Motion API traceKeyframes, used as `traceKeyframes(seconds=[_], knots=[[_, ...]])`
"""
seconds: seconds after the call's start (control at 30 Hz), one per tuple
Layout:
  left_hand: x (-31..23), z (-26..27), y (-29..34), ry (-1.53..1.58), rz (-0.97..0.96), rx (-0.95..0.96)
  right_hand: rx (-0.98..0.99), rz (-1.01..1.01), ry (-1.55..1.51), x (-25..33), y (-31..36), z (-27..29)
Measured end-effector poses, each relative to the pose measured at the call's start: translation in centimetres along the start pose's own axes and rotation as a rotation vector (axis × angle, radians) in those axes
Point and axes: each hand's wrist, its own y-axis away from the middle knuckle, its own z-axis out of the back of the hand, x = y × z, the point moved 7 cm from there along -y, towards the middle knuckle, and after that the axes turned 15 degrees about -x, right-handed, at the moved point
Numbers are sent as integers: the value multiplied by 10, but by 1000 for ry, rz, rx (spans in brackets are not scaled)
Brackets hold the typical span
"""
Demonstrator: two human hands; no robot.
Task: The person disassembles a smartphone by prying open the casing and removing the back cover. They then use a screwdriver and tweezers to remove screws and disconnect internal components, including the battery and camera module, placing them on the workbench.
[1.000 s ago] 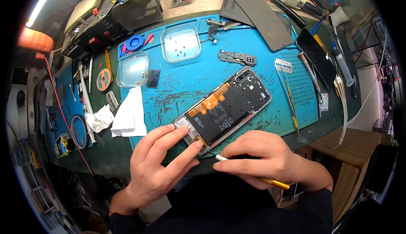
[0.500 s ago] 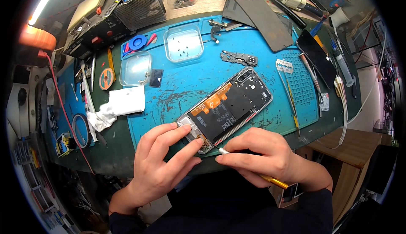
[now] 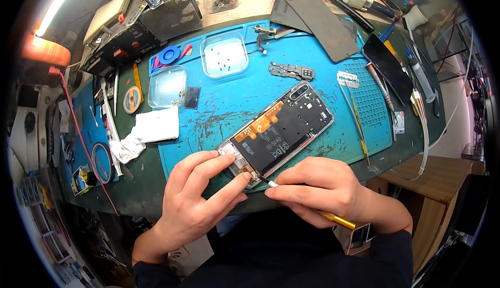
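Observation:
A smartphone (image 3: pixel 276 132) with its back off lies tilted on the blue mat, showing its black battery, an orange flex cable (image 3: pixel 263 124) and the camera block at the far end. My left hand (image 3: pixel 200 199) grips its near lower end, fingertips pressed on the exposed parts there. In my right hand (image 3: pixel 325 189) is a slim gold-handled tool (image 3: pixel 338 221) with a silver collar and thin dark tip, held low like a pen. That tip meets the phone's near bottom corner; its exact contact is too small to make out.
Two clear trays, one holding small screws (image 3: pixel 224 54), stand beyond the phone. A dark phone module (image 3: pixel 291 71), removed panels (image 3: pixel 328 33), tweezers (image 3: pixel 359 124) and a razor blade (image 3: pixel 348 79) lie around it. White wipes (image 3: pixel 156 125) and a solder spool (image 3: pixel 133 99) are at left.
The whole view has shifted very slightly. Both hands keep nearly the same place, with the tool's tip still at the phone's lower corner.

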Motion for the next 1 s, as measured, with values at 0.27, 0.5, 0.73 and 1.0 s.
traceKeyframes(seconds=[0.27,0.5,0.73,1.0], knots=[[0,0,2,-3,-4,-26,14,46,39,4,-2,-2],[1,-1,4,1,-14,-36,31,91,103,7,-1,-5],[0,-1,4,50,24,-25,34,136,149,10,1,-6],[0,-2,4,43,17,-28,17,192,216,12,4,-9]])
